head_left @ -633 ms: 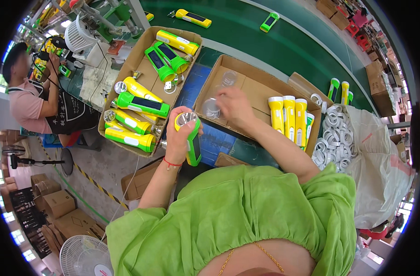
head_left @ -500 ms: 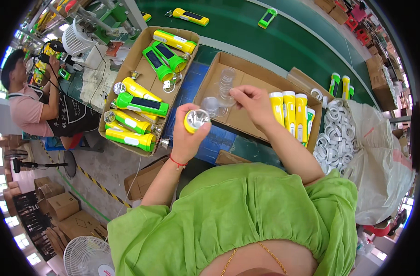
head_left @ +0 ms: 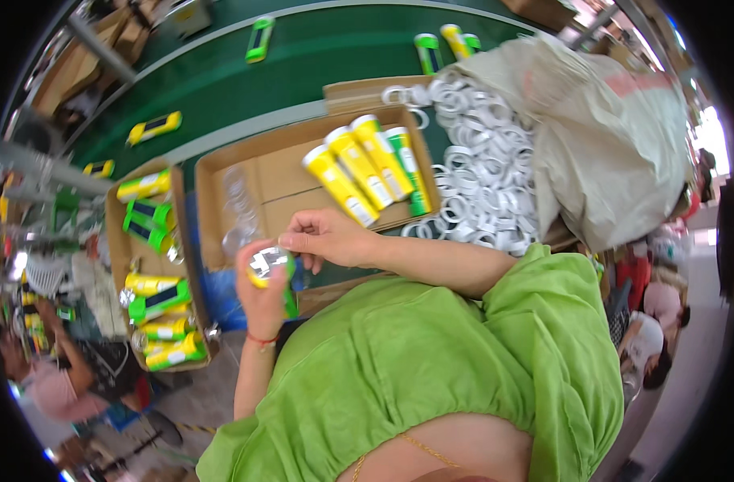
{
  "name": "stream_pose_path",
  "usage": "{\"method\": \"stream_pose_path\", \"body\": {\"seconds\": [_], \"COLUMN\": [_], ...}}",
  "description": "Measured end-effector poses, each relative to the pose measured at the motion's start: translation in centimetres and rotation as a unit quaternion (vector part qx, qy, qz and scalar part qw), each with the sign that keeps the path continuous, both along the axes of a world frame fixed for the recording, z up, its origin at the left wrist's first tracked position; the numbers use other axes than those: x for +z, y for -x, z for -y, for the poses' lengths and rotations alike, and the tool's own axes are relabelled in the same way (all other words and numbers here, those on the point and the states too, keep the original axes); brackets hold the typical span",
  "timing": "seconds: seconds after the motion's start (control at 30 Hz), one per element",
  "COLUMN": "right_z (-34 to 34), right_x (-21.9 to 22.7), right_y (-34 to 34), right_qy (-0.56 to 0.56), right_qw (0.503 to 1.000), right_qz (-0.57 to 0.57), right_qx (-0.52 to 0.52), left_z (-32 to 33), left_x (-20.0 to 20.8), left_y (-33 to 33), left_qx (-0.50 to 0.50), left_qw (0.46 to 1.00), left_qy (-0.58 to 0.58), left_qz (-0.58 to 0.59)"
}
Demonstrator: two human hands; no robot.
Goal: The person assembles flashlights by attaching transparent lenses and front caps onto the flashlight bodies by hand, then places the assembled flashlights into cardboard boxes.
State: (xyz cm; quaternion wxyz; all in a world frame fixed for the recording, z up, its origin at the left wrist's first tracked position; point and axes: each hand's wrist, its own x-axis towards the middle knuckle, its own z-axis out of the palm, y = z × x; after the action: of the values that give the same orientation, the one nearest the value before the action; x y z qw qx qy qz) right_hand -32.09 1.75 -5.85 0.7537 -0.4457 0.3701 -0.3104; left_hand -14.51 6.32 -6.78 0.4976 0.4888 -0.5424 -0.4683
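Observation:
My left hand point(head_left: 258, 299) is wrapped round a flashlight point(head_left: 268, 263), its shiny round reflector facing up inside a yellow rim. Part of its green body shows below, beside my fingers. Close by the reflector's edge, my right hand point(head_left: 327, 239) has thumb and forefinger pinched together. Anything between those fingertips is too small or blurred to make out. Just beyond both hands lies a shallow cardboard box point(head_left: 283, 165). Clear plastic lenses point(head_left: 238, 197) lie along its left side. Several yellow flashlights point(head_left: 339, 185) and a green one point(head_left: 409, 170) rest in its right part.
A second cardboard box point(head_left: 118, 233) on the left holds several flashlights. White rings point(head_left: 483, 185) are heaped at the right by a pale woven sack point(head_left: 608, 120). Behind runs a green conveyor belt point(head_left: 206, 88) carrying flashlights. A person point(head_left: 54, 369) sits at far left.
The view has swung to the right. My right hand, which held a clear lens above the box, has come to the flashlight's reflector. The left hand keeps hold of the flashlight.

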Motion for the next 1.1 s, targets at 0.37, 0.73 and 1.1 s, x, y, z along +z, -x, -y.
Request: {"method": "stream_pose_path", "body": {"seconds": [0.37, 0.73, 1.1], "right_z": [10.9, 2.3, -0.9], "right_x": [-12.0, -0.3, 0.4], "right_y": [24.8, 9.9, 3.4], "right_qy": [0.464, 0.496, 0.663], "right_qw": [0.65, 0.835, 0.718], "right_qz": [-0.556, -0.135, -0.193], "right_qx": [-0.229, -0.197, -0.085], "left_z": [2.4, 3.2, 3.4], "left_x": [1.4, 1.0, -3.0], "left_y": [4.2, 4.3, 1.2], "left_qx": [-0.129, -0.159, -0.13], "left_qw": [0.965, 0.963, 0.977], "left_qy": [-0.119, -0.161, -0.122], "left_qz": [-0.194, -0.149, -0.117]}}
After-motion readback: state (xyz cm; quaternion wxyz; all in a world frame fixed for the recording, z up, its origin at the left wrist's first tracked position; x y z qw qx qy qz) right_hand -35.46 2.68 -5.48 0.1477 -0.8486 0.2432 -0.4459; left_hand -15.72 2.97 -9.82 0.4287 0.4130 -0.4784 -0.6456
